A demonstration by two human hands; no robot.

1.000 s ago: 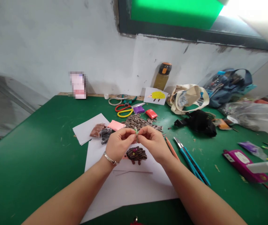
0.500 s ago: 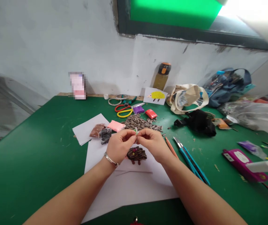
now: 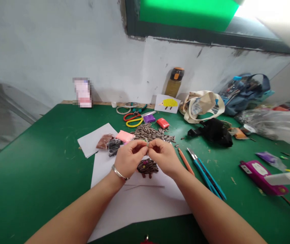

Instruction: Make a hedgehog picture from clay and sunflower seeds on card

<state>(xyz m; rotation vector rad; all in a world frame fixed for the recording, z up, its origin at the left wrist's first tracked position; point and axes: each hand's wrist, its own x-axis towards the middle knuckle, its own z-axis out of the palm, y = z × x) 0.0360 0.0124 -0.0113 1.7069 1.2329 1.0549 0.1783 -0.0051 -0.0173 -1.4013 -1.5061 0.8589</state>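
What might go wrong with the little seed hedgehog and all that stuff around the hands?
The left hand and right hand are right above the hedgehog, so a bump might knock its seeds loose.

The blue cutter lies beside the right forearm, and its blade looks bare, so it might scratch.

The small green bit at the fingertips might slip and get lost in the seed pile.
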